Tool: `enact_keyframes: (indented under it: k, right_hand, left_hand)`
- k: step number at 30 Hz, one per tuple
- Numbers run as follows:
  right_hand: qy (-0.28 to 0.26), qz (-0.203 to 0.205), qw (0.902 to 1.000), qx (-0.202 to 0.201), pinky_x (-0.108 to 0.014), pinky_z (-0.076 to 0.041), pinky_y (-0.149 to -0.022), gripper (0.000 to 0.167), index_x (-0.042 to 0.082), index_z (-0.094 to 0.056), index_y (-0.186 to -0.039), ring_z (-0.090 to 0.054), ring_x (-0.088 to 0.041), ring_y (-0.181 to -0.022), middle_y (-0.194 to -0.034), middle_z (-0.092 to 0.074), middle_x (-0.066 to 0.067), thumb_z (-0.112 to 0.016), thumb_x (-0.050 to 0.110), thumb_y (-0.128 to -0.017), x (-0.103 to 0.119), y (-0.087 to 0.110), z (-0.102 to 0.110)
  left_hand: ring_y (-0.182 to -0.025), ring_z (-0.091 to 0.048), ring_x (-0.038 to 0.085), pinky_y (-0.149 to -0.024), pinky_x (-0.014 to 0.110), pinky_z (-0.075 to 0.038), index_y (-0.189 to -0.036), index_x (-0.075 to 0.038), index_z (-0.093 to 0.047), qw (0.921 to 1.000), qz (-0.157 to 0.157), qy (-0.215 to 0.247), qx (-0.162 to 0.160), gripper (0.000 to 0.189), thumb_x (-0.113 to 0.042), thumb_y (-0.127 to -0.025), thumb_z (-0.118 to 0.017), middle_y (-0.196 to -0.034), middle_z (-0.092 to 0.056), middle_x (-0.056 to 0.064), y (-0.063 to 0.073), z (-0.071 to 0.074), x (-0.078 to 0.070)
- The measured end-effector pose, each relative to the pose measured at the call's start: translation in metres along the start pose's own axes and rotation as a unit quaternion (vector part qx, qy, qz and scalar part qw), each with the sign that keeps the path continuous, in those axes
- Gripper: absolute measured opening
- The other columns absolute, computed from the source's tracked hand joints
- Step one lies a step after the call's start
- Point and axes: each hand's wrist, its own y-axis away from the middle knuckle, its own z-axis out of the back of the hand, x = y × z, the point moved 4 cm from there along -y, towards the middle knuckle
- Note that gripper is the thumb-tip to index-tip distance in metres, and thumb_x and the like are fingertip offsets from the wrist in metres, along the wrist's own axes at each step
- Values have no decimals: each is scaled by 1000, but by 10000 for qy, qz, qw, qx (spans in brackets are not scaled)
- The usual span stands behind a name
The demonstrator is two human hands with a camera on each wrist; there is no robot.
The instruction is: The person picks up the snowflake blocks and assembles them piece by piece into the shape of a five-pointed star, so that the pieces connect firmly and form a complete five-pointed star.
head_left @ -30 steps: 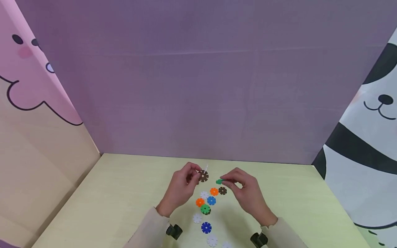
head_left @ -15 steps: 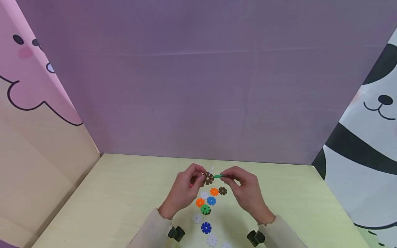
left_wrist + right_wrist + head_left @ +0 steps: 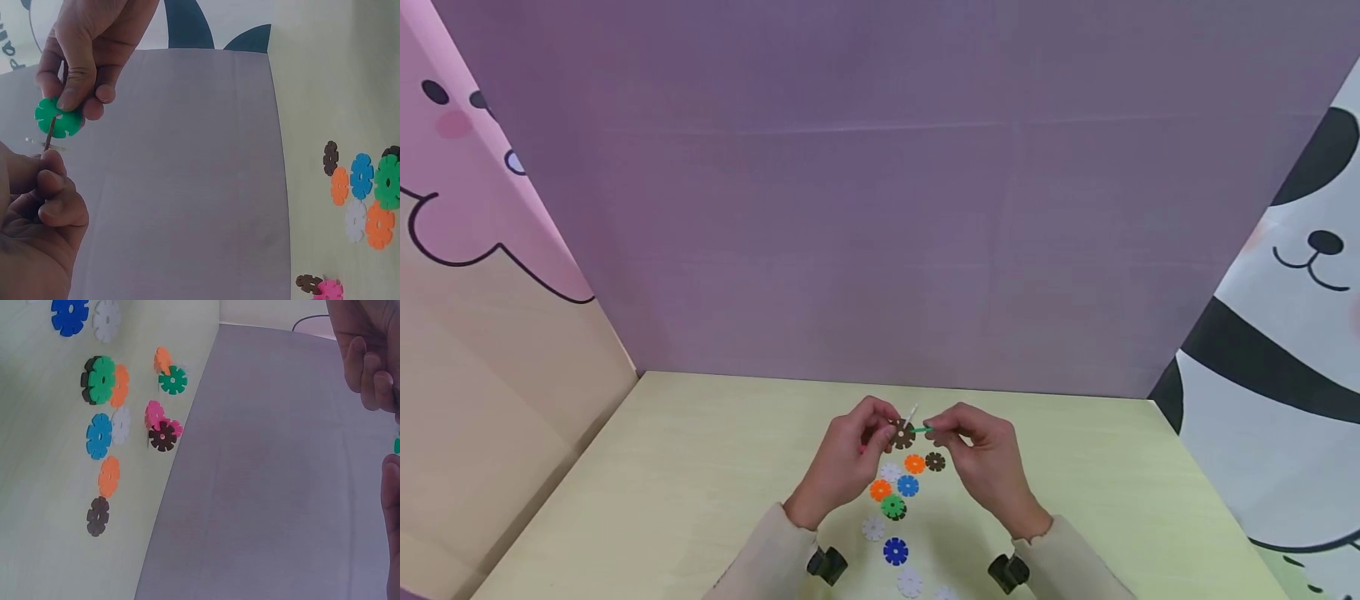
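Note:
In the head view my left hand [image 3: 842,458] pinches a brown notched disc [image 3: 902,434] with a thin white disc joined on its upper side. My right hand [image 3: 988,458] holds a green notched disc [image 3: 59,117] between thumb and fingertips. The left wrist view shows the brown disc [image 3: 49,132] edge-on, its edge meeting the green disc near a slot. How deeply they are joined cannot be told. Only a sliver of the green disc [image 3: 397,445] shows at the right wrist view's edge.
Loose discs lie on the pale table [image 3: 700,483] below my hands: orange [image 3: 915,463], brown [image 3: 935,462], light blue [image 3: 907,486], green [image 3: 892,506], dark blue [image 3: 896,551] and white [image 3: 910,582]. Pink discs [image 3: 154,414] lie farther off. A purple backdrop [image 3: 820,250] rises behind.
My hands have come together over the table. The green disc has moved left and turned edge-on in the head view, from apart to touching the brown disc.

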Motion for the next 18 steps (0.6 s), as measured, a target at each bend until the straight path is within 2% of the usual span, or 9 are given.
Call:
enact_keyframes:
  k: [7,10,14,18]
  right_hand:
    - [2,-59,9999,-143,-30,-55,-62,34,10,-70,-77,-64,-12,-64,-76,-68,-4,-63,-23,-75,15,-1,-1]
    - [72,-83,9998,-160,-32,-55,-61,30,6,-69,-77,-64,-16,-63,-74,-67,-6,-63,-24,-75,22,-2,-1]
    - [390,-111,9992,-58,-26,-53,-64,19,8,-71,-83,-64,-14,-69,-80,-68,-1,-71,-11,-77,16,-3,-2]
    - [681,-9,9977,-44,-22,-50,-64,16,13,-74,-90,-59,-10,-74,-85,-65,8,-75,3,-78,3,-3,-3]
  left_hand:
    - [-65,-51,10,-58,22,-49,-104,-5,-53,9997,-14,-181,139,14,2,-92,-57,-77,-59,-3,-1,-3,-1]
    - [-64,-50,9,-58,22,-49,-105,-5,-54,9995,21,-292,155,14,1,-93,-57,-77,-58,-3,-3,-3,0]
    - [-66,-53,9,-60,22,-50,-105,-6,-55,9993,58,-357,-9,15,0,-92,-58,-80,-62,-4,-4,2,3]
    - [-64,-53,9,-59,23,-49,-108,-7,-55,9987,145,-471,-124,14,-5,-94,-56,-80,-61,-5,-4,7,6]
